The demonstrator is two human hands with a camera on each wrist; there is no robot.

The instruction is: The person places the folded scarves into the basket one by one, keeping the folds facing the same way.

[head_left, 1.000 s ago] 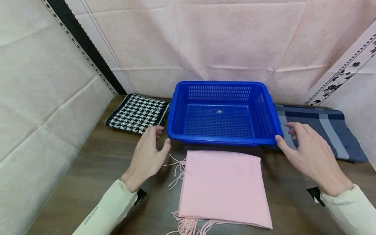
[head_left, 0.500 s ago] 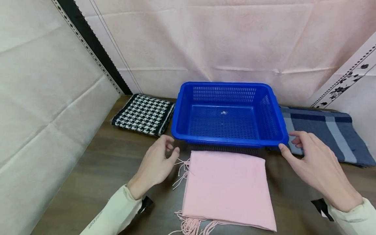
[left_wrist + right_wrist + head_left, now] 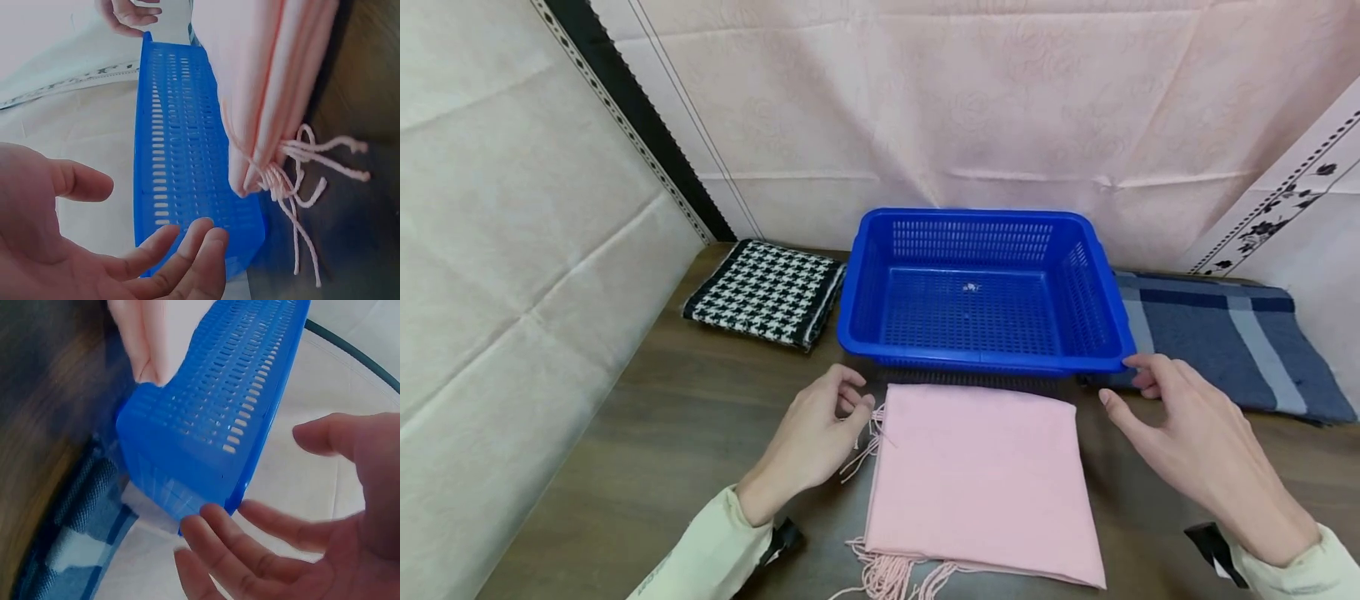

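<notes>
A folded pink scarf [image 3: 977, 483] with fringe at its left side and lower left corner lies on the table in front of a blue plastic basket [image 3: 985, 358]. My left hand [image 3: 812, 437] hovers at the scarf's upper left corner, thumb and fingers apart with nothing between them. By the basket's front right corner is my right hand [image 3: 1187, 429], also holding nothing; its fingertips are at the rim, and I cannot tell if they touch. In the left wrist view the scarf's folded edge [image 3: 269, 94] and knotted fringe [image 3: 294, 187] show beyond the relaxed left fingers [image 3: 187, 262].
A folded black-and-white houndstooth scarf [image 3: 767, 292] lies left of the basket. To its right is a folded blue-grey striped scarf [image 3: 1225, 342], partly behind the right hand. Cloth-covered walls [image 3: 1000, 100] stand at the back and sides of the wooden table [image 3: 647, 433].
My left hand has moved right and toward me, from near the houndstooth scarf to the pink scarf's corner. The right hand has drawn slightly back, its thumb leaving the basket rim.
</notes>
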